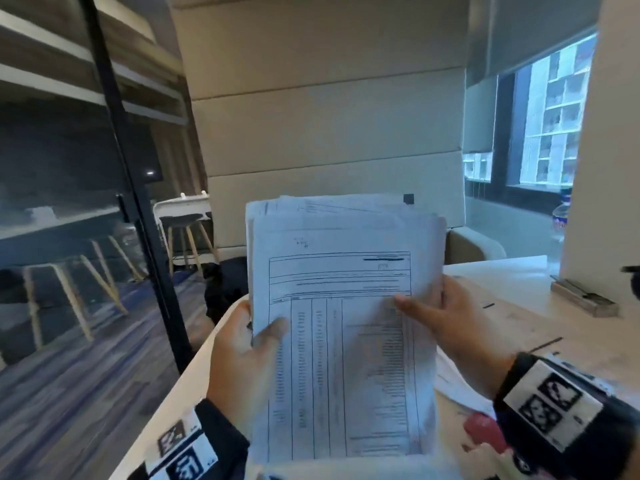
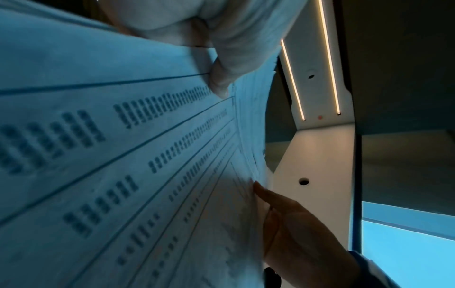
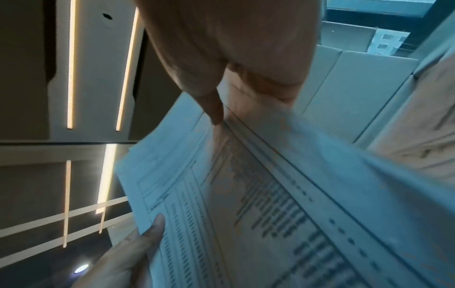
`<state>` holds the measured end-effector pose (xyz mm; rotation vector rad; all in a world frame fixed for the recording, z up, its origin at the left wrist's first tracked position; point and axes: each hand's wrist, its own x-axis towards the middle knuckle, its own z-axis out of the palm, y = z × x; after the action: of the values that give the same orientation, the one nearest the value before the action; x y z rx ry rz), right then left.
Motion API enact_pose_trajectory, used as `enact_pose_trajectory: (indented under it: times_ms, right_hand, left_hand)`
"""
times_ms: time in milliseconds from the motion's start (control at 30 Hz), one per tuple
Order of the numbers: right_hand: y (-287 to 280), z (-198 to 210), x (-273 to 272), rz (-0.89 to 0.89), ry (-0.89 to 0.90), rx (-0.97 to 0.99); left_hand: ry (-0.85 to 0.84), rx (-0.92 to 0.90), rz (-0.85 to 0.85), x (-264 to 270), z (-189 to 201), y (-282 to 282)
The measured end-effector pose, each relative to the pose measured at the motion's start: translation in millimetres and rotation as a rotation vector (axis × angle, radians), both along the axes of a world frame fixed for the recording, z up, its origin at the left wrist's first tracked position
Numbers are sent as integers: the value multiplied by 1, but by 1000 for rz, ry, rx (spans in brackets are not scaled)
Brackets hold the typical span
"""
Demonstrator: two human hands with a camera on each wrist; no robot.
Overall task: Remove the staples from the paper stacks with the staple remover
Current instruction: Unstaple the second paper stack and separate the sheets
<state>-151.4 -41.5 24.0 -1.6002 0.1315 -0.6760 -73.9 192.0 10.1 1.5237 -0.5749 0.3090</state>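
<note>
A thick paper stack (image 1: 346, 341), printed with tables, stands upright over the white table (image 1: 512, 278). My left hand (image 1: 256, 330) grips its left edge, thumb on the front sheet and fingers behind. My right hand (image 1: 426, 299) grips the right edge the same way. In the left wrist view the left hand's thumb (image 2: 221, 78) presses the paper stack (image 2: 123, 155). The right wrist view has the right hand's thumb (image 3: 214, 109) on the paper stack (image 3: 270, 194). No staple shows. A red object (image 1: 485, 431) lies on the table, half hidden behind my right wrist.
A metal, stapler-like item (image 1: 585, 299) lies at the table's far right by a pillar. Loose sheets (image 1: 460, 389) lie under my right forearm. A water bottle (image 1: 559, 220) stands on the window ledge. A glass partition (image 1: 114, 133) and stools (image 1: 187, 237) are to the left.
</note>
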Motion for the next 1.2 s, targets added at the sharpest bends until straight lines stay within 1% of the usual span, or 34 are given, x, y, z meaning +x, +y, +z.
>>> enact_pose_trajectory:
  times_ms: [67,133,167,233,300,367,433,500,600,700,800,867,1000,1067,1200]
  right_hand:
    - [8,10,-1,-59,-127,18]
    - [18,22,-5,-89,-249,-91]
    - [22,27,-7,-101,-302,-146]
    - [31,33,-12,-88,-387,-186]
    - [34,33,-15,-114,-419,-230]
    - [31,26,-12,-184,-400,-234]
    - [29,19,-8,-187,-341,-188]
    - [28,17,-4,-110,-291,-141]
    - [21,26,-2,59,-222,-67]
    - [12,33,2,93,-225,-22]
    - [16,29,5,119,-197,-22]
    - [19,25,7,105,-181,2]
    - [17,9,11,-7,-107,11]
    - [19,5,11,-45,-77,12]
    - [21,18,7,-69,-124,46]
  left_hand:
    - [-45,17,-2,-2,5,-3]
    - [-101,31,1,0,10,-6]
    - [-109,13,0,0,13,-6]
    - [-108,-46,-17,0,17,-7]
    - [-86,-112,-69,0,19,-8]
    - [-26,-178,-120,2,16,-9]
    - [34,-188,-166,5,10,-11]
    - [63,-125,-197,5,6,-14]
    - [89,-112,-216,6,12,-14]
    - [53,-133,-235,10,21,-9]
    - [53,-152,-195,12,20,-12]
    - [49,-132,-157,11,16,-15]
    - [121,-68,-153,12,3,-19]
    - [122,-39,-138,11,0,-20]
    - [107,-51,-143,8,10,-21]
